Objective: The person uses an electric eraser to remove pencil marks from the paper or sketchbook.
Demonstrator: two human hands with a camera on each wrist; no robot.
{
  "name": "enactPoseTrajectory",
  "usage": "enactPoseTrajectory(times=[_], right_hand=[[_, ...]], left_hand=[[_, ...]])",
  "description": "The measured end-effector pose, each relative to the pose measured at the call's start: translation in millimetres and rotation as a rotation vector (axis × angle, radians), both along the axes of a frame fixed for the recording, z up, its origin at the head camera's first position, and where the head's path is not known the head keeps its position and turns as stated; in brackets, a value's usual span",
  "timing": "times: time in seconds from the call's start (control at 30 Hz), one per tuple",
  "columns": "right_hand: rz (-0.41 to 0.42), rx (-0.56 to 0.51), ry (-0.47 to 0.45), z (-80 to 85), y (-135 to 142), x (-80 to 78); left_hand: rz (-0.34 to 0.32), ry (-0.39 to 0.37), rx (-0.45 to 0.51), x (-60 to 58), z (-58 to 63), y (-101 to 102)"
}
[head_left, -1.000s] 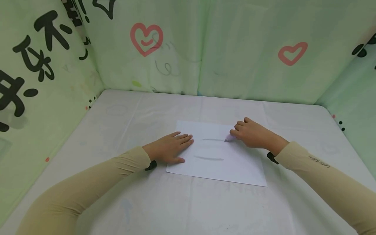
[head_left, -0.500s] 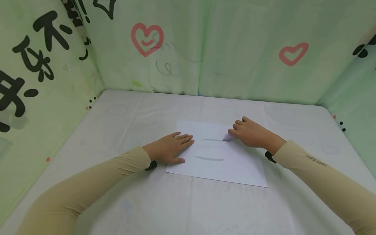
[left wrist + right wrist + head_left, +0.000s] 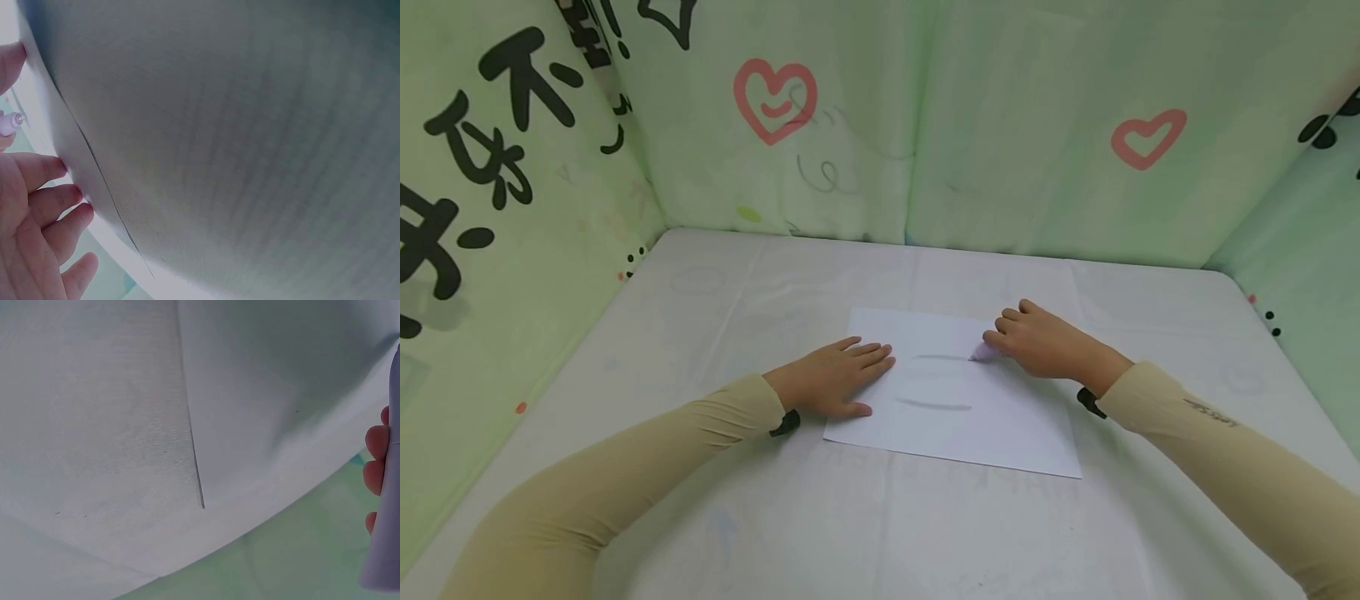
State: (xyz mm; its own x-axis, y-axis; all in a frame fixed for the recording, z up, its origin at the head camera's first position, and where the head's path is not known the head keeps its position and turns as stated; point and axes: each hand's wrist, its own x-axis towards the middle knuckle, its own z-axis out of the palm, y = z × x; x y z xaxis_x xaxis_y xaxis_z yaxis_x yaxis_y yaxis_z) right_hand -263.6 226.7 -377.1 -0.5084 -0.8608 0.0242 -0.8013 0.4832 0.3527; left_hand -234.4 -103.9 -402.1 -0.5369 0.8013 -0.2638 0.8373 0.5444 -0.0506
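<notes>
A white sheet of paper (image 3: 1015, 437) lies on the table with two grey strokes on it, an upper stroke (image 3: 936, 357) and a lower stroke (image 3: 934, 405). My left hand (image 3: 835, 379) rests on the sheet's left side, fingers spread. My right hand (image 3: 1045, 342) grips a thick lavender pen-shaped tool (image 3: 389, 487) over the sheet's upper right part. The tool's tapered tip is right at the right end of the upper stroke. From the left wrist view, a narrow nozzle-like tip (image 3: 17, 119) shows on it.
A white cloth (image 3: 760, 517) covers the table under the paper. Green curtains (image 3: 1000, 183) with red hearts and black lettering enclose the back and both sides. Dark bands sit at both wrists.
My right hand has shifted very slightly left with the lavender tool, its tip staying near the upper stroke's right end. My left hand and the paper have stayed in place.
</notes>
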Motion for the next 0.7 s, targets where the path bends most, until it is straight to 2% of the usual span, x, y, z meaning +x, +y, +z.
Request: enactPoseTrajectory(times=[0.4,0.7], right_hand=[[-0.036,0.033,-0.021,0.2,-0.3,-0.1],[-0.020,0.019,-0.019,0.4,-1.1,0.4]], left_hand=[[0.007,-0.002,0.000,-0.1,-1.0,-0.5],[0.003,-0.004,0.001,0.2,1.5,-1.0]])
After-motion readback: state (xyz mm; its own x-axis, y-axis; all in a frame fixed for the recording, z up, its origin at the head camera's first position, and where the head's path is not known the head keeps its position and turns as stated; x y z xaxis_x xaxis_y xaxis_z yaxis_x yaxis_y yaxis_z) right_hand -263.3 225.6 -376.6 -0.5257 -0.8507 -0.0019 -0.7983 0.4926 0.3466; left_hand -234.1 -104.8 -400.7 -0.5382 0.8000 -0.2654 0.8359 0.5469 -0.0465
